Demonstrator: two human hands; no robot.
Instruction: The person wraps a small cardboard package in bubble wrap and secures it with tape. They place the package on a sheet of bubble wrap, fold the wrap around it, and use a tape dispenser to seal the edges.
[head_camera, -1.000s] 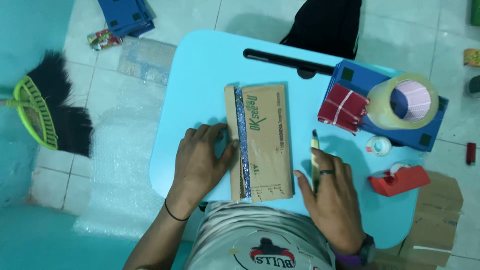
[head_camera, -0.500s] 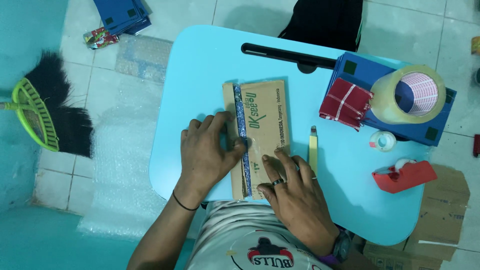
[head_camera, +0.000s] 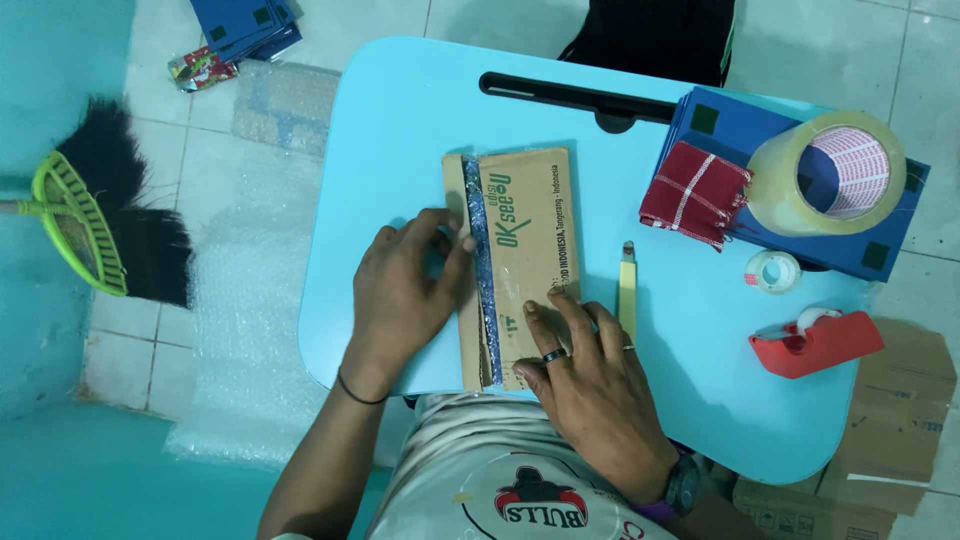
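— Where's the cardboard packet (head_camera: 515, 265)?
— Flat in the middle of the light-blue surface (head_camera: 400, 130), taped seam up. The left hand (head_camera: 405, 290) presses its left edge, fingers spread; the right hand (head_camera: 590, 385) lies flat on the lower right corner. Neither grips.
— How would it handle?
— Probably light and stiff; best taken by the long edges, beside the yellow cutter (head_camera: 627, 290).

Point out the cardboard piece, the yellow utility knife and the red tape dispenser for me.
cardboard piece (head_camera: 535, 215), head view: on its bare upper right face.
yellow utility knife (head_camera: 627, 295), head view: middle of its handle, right of the cardboard.
red tape dispenser (head_camera: 815, 345), head view: on its red body.
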